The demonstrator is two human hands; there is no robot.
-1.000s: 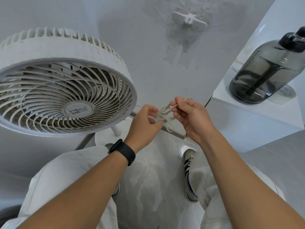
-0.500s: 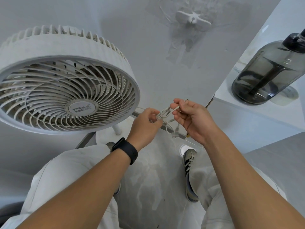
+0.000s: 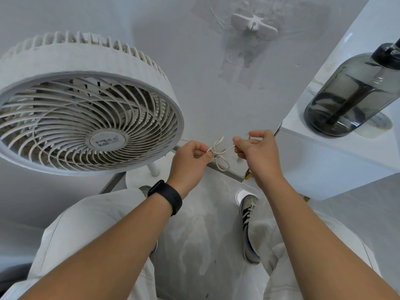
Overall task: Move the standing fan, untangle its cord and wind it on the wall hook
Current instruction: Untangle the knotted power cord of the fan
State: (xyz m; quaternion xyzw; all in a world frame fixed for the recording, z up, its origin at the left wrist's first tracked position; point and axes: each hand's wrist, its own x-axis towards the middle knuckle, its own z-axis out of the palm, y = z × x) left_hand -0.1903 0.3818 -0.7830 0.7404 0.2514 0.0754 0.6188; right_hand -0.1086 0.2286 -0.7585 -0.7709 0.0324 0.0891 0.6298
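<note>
The white standing fan (image 3: 82,109) fills the left of the view, its grille facing me and its thin pole going down to a round base. A thin white cord (image 3: 218,151) forms a small tangle of loops between my hands. My left hand (image 3: 190,159) pinches the cord at the tangle's left side. My right hand (image 3: 257,150) pinches a strand on the right, a little apart from the left hand. The white wall hook (image 3: 254,26) is fixed on the grey wall above, with nothing wound on it.
A white counter (image 3: 337,152) juts out on the right, with a large dark translucent water bottle (image 3: 352,94) standing on it. My legs and shoes are on the grey floor below. The wall around the hook is scuffed.
My hands have drawn apart sideways, stretching the tangle of cord between them into looser loops. The view has tilted slightly; the fan has stayed put.
</note>
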